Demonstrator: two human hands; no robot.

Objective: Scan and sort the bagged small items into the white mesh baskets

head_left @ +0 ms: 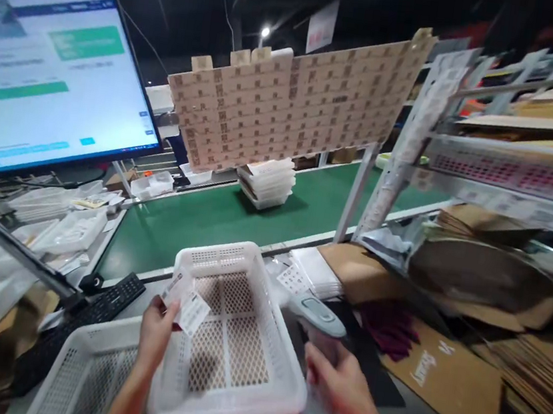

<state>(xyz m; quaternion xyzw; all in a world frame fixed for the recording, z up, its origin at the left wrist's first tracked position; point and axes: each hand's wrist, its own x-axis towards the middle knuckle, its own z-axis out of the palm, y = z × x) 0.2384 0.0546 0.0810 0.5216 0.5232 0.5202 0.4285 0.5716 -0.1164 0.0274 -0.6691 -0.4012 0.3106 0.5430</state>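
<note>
Head view: left hand (156, 332) pinches a small white label slip (187, 303) between thumb and fingers, held over the near-left part of a white perforated basket (228, 389). Right hand (336, 379) is clamped on the grip of a grey handheld barcode scanner (316, 316), just beside the basket's right wall. A second white basket (85, 371) sits at the workbench's near-left edge, a black keyboard (108, 300) beyond it. Monitor (46, 64) stands at far left. Stack of white trays (267, 182) rests on the green conveyor belt (194, 217). Flat cardboard (446, 382) lies at the right edge.
</note>
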